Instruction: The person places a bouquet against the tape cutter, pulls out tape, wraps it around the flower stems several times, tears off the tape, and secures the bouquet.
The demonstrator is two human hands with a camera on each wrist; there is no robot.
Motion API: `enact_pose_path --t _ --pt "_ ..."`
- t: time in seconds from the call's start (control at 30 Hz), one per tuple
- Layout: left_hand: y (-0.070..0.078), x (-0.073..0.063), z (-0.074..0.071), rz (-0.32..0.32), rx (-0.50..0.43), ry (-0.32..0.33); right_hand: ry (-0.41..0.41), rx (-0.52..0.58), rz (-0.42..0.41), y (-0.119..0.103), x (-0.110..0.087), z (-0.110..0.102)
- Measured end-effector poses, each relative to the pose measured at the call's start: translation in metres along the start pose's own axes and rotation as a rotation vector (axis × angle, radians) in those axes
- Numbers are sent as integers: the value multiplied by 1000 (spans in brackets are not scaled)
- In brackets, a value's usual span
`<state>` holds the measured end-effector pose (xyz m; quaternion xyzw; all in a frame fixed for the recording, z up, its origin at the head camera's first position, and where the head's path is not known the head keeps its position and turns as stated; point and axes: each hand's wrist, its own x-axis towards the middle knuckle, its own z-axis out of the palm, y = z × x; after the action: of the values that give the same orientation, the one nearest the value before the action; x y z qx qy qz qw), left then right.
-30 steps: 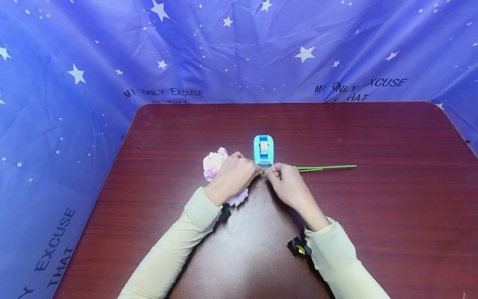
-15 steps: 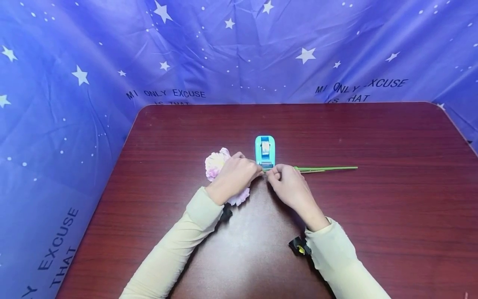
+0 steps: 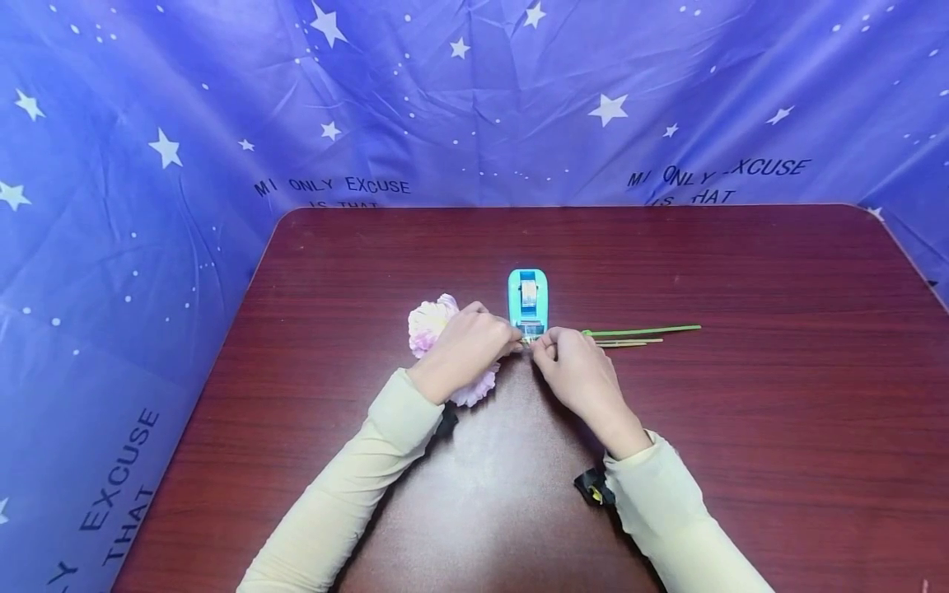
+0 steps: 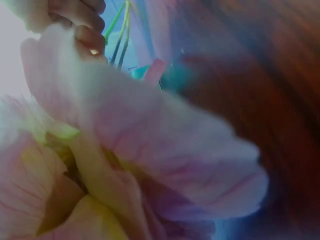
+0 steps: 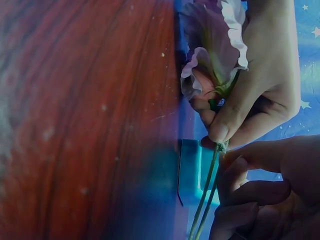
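Note:
My left hand (image 3: 474, 342) pinches the green flower stems (image 5: 209, 187) just below pale pink blooms (image 3: 430, 328). Fabric-like petals (image 4: 150, 135) fill much of the left wrist view. Right beside it, fingertips nearly meeting the left ones, my right hand (image 3: 582, 371) has thumb and forefinger pinched together at the stems. A shiny bit of clear tape (image 5: 222, 146) shows on the stems between the hands. The thin stem ends (image 3: 645, 332) stick out to the right beyond the right hand. A light blue tape dispenser (image 3: 528, 298) stands just behind the fingertips.
The dark red wooden table (image 3: 778, 395) has rounded far corners. A blue curtain (image 3: 460, 107) with white stars hangs behind it and along the left side. Black wrist straps (image 3: 593, 487) show under the pale sleeves.
The stem ends beyond the right hand have turned and spread apart, where they lay close together before. More shiny tape shows between the fingertips. Both hands stay in nearly the same place.

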<state>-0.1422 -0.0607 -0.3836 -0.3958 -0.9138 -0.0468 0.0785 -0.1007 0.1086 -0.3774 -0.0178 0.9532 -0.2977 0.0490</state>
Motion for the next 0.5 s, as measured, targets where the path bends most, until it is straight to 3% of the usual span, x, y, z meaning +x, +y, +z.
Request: enact_pose_path --t 0.27,0.5 --pt "-4 -1 -4 13 -26 -40 23 -47 -10 -3 -2 1" --pt "-2 0 -4 33 10 -25 103 -100 -54 -3 -3 3"
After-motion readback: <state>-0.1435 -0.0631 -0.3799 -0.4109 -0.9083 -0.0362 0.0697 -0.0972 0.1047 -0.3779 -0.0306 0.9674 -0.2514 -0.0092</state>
